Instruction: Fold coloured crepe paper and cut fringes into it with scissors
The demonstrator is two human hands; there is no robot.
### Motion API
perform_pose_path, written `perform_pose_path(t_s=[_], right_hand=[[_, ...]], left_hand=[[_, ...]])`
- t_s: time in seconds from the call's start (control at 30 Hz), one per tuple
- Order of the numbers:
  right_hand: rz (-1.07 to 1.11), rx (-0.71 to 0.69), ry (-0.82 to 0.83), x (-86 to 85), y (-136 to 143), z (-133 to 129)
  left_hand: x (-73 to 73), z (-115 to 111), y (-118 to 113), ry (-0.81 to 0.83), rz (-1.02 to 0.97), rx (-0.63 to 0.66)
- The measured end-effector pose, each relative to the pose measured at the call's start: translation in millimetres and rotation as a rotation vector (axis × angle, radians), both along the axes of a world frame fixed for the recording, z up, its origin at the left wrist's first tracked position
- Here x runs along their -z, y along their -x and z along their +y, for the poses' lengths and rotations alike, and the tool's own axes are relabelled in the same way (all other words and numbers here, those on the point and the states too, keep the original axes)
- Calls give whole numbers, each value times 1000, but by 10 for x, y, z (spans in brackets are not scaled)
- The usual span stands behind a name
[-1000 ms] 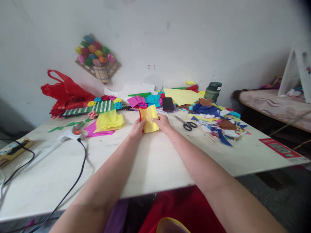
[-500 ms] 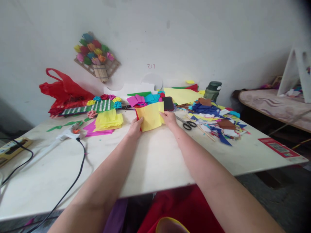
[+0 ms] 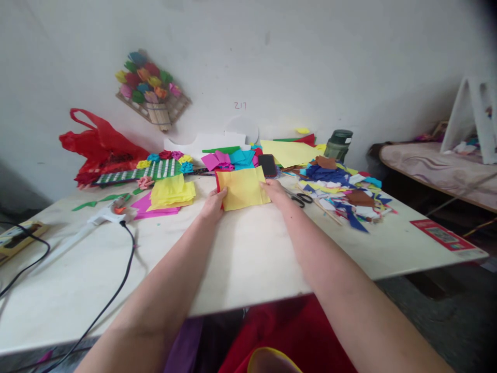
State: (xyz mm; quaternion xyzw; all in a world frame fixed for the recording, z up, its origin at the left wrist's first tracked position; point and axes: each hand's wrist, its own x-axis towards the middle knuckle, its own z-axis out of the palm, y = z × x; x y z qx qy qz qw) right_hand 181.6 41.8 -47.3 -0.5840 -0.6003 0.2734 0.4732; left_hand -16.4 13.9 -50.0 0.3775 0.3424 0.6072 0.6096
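A yellow paper sheet (image 3: 244, 188) with a red edge on its left lies spread on the white table (image 3: 240, 259), far out in front of me. My left hand (image 3: 213, 203) pinches its lower left corner. At the sheet's right side my right hand (image 3: 276, 191) presses down on it with flat fingers. A black phone (image 3: 267, 165) lies just behind the sheet, and black scissors (image 3: 301, 197) lie to the right of my right hand.
Folded yellow paper on a pink sheet (image 3: 171, 195) sits left of my hands. A glue gun (image 3: 104, 215) with a black cable lies further left. Coloured paper scraps (image 3: 345, 192) pile up at the right, with a green bottle (image 3: 338, 145) behind. A red bag (image 3: 101, 147) leans at the back left.
The yellow sheet was folded narrow and held up; it has been opened out wide and laid flat on the table. My right hand moved right along with its edge.
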Motion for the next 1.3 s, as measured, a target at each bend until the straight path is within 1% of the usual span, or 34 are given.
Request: perform_pose_path(t_s=[0.07, 0.2, 0.27, 0.4, 0.5, 0.6, 0.7, 0.8, 0.83, 0.9, 1.0, 1.07, 1.13, 1.2, 1.3], right_hand=[[-85, 21, 19, -17, 34, -1], [-392, 179, 30, -74, 123, -31], [-484, 228, 12, -104, 147, -66], [-581, 272, -73, -137, 151, -136], [-580, 299, -158, -123, 142, -140], [-457, 283, -190, -77, 114, -96], [-154, 162, -155, -35, 56, -49], [239, -7, -14, -43, -5, -57], [342, -55, 45, -57, -19, -74], [474, -126, 136, -89, -35, -115], [575, -214, 165, -118, -33, -158], [621, -284, 152, -114, -25, -160], [635, -315, 125, -98, -16, -144], [616, -294, 97, -75, -8, -118], [541, -207, 55, -33, -3, -70]], left_hand=[[13, 5, -1, -1, 3, 10], [18, -7, -7, -8, -11, 24], [8, -19, -14, -2, -22, 16], [-14, -37, -29, 16, -34, 0], [-21, -47, -39, 16, -38, -3], [-23, -53, -39, 4, -36, 10], [-15, -46, -20, -14, -18, 35], [-2, -27, 6, -20, 7, 57], [2, -23, 13, -19, 13, 66], [6, -21, 22, -18, 22, 90], [-1, -40, 22, -17, 33, 129], [-13, -60, 19, -9, 38, 149], [-26, -78, 15, 4, 42, 159], [-35, -89, 14, 11, 43, 168], [-35, -92, 14, 12, 44, 186]])
